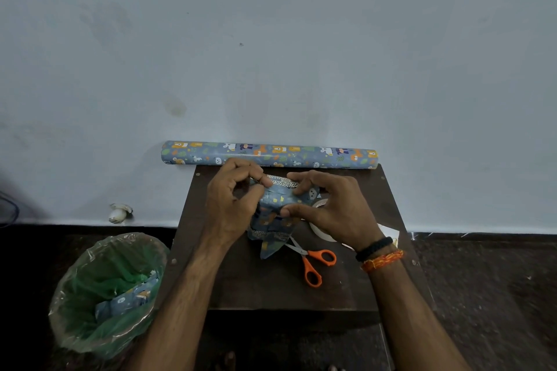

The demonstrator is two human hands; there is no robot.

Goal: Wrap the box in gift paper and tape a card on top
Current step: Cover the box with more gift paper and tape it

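Now my left hand (233,205) and right hand (328,208) both pinch the blue animal-print paper-wrapped box (272,214) above the dark brown wooden table (271,286), seemingly folding its end flap.

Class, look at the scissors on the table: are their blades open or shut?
Shut, it seems: the scissors show one narrow blade line, its tip hidden under the wrapped box.

The picture is a bit dim and soft all over. The wall (271,39) is the brightest part, with a pale, even light and no hard glare. The floor (497,295) is very dark and hard to see. The corners get darker. Straight lines bend near the edges. The plastic in the bin (105,295) shines a little.
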